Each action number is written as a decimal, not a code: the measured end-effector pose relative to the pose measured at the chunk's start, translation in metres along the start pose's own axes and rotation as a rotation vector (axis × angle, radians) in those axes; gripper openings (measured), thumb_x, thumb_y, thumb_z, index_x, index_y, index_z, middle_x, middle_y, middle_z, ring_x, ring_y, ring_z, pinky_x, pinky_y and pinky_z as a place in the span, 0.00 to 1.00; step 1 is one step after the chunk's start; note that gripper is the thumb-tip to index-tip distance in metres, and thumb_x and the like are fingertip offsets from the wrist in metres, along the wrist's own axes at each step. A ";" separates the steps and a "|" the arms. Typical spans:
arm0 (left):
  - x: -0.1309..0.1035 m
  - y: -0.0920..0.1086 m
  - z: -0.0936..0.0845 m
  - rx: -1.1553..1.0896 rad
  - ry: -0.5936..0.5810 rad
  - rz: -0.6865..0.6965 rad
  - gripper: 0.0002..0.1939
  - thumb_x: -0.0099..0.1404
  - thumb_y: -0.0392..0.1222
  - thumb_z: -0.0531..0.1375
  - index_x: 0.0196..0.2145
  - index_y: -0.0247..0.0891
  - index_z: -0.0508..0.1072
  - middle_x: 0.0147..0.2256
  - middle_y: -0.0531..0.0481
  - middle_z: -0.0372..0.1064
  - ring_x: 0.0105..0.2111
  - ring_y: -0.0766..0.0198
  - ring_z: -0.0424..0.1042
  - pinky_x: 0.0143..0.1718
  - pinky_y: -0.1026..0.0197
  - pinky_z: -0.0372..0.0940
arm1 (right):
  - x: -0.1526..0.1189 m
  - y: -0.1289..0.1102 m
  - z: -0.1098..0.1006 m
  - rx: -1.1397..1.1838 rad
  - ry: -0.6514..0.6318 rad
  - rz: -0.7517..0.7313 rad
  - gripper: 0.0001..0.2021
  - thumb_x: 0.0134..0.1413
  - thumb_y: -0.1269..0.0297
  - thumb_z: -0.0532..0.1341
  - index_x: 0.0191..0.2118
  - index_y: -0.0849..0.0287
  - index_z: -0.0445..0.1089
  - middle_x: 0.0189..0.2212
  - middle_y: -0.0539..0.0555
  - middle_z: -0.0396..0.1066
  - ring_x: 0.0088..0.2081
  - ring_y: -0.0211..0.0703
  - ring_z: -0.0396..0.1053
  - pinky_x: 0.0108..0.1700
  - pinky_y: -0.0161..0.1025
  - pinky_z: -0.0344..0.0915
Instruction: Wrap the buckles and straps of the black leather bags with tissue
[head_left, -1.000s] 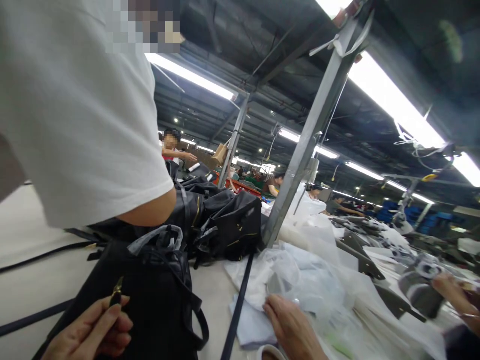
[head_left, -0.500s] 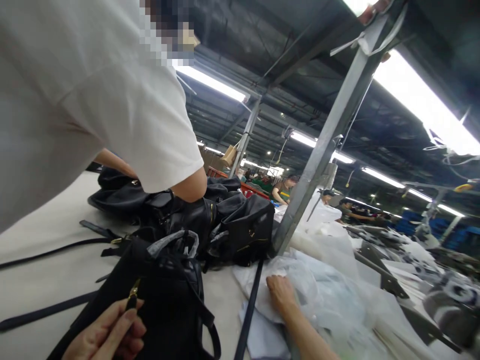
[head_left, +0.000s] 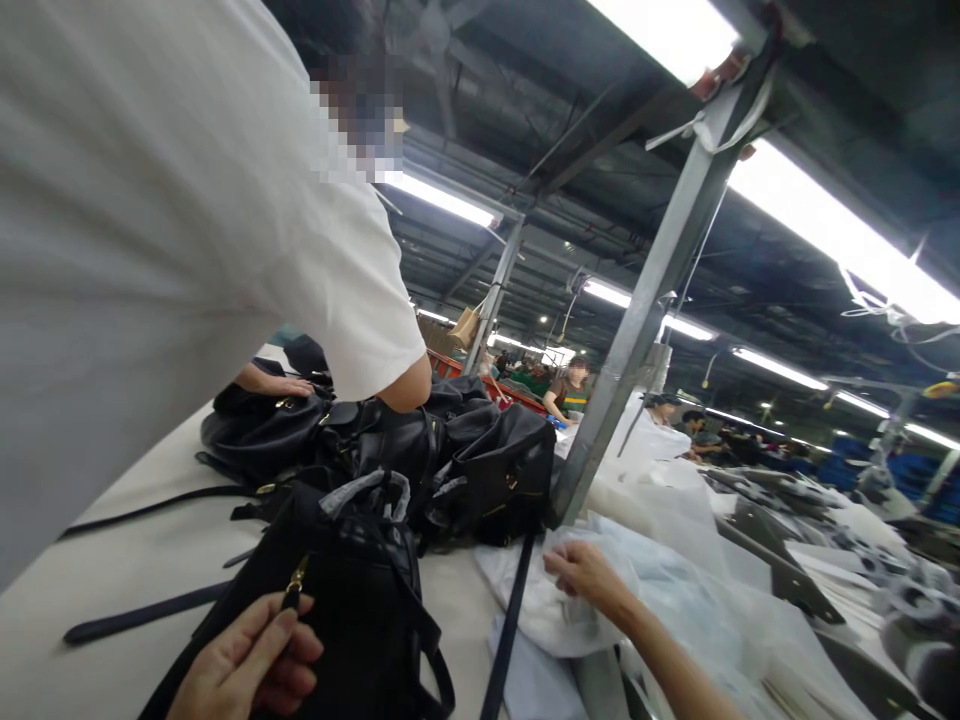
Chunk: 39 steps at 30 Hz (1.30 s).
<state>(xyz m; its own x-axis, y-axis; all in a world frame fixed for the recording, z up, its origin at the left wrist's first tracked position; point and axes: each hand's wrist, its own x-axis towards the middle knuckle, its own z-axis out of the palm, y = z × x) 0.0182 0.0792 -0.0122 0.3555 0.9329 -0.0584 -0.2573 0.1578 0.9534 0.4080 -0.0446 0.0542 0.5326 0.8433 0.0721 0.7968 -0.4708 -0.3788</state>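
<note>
A black backpack (head_left: pixel 352 600) lies on the pale table right in front of me, its top handle wrapped in clear plastic. My left hand (head_left: pixel 259 655) is closed over it, with thumb and fingers pinching the dark tab of a gold zipper pull (head_left: pixel 298 578). To the right, my right hand (head_left: pixel 589 578) is at the heap of thin white plastic sheeting (head_left: pixel 622 620). Its fingers are curled closed, and what they hold, if anything, is hidden. A long black strap (head_left: pixel 514 620) runs between the backpack and the plastic.
Several black bags (head_left: pixel 487 470) are piled just beyond. A co-worker in a white shirt (head_left: pixel 187 250) leans over the table at left, one hand (head_left: pixel 274 382) on a bag. A metal post (head_left: pixel 637 300) rises behind the plastic. Grey and dark cut pieces (head_left: pixel 810 560) lie far right.
The view has shifted a little. My right hand has turned, its fingers now curled above the plastic. My left hand keeps its pinch on the zipper pull. The co-worker's hand has come into view.
</note>
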 end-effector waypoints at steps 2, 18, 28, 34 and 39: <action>-0.005 0.006 0.005 -0.009 0.017 -0.002 0.25 0.43 0.58 0.70 0.33 0.39 0.71 0.22 0.50 0.76 0.20 0.60 0.74 0.19 0.64 0.68 | -0.019 -0.018 0.001 0.241 -0.080 -0.030 0.23 0.65 0.52 0.47 0.36 0.63 0.72 0.29 0.54 0.72 0.32 0.40 0.73 0.36 0.38 0.70; -0.015 0.022 -0.002 0.125 0.001 -0.048 0.24 0.46 0.63 0.62 0.23 0.40 0.62 0.23 0.53 0.70 0.19 0.68 0.67 0.18 0.68 0.60 | -0.084 -0.224 0.118 0.747 -0.482 -0.306 0.03 0.40 0.64 0.59 0.23 0.57 0.64 0.13 0.42 0.62 0.14 0.34 0.59 0.17 0.31 0.55; -0.005 0.007 -0.010 0.084 0.039 -0.074 0.28 0.40 0.67 0.65 0.21 0.39 0.63 0.19 0.55 0.65 0.20 0.67 0.67 0.22 0.63 0.66 | -0.065 -0.235 0.129 0.769 -0.256 -0.339 0.12 0.46 0.56 0.61 0.22 0.59 0.71 0.17 0.47 0.66 0.21 0.36 0.63 0.21 0.32 0.56; -0.011 0.006 -0.009 0.129 0.108 0.019 0.26 0.41 0.65 0.65 0.17 0.38 0.64 0.15 0.56 0.61 0.16 0.68 0.61 0.18 0.65 0.59 | -0.073 -0.247 0.141 0.852 -0.263 -0.327 0.16 0.46 0.51 0.58 0.23 0.60 0.70 0.14 0.46 0.63 0.15 0.36 0.61 0.16 0.31 0.55; -0.022 0.008 -0.010 0.192 0.209 0.160 0.18 0.48 0.54 0.63 0.16 0.40 0.62 0.15 0.56 0.61 0.15 0.70 0.58 0.17 0.66 0.53 | -0.080 -0.257 0.146 0.938 -0.276 -0.316 0.17 0.46 0.50 0.58 0.24 0.61 0.69 0.12 0.45 0.61 0.13 0.33 0.59 0.15 0.30 0.53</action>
<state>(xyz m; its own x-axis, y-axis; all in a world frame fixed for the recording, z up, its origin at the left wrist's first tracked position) -0.0003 0.0633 -0.0064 0.1269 0.9903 0.0562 -0.1136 -0.0418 0.9926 0.1192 0.0464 0.0111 0.1584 0.9796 0.1238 0.2821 0.0752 -0.9564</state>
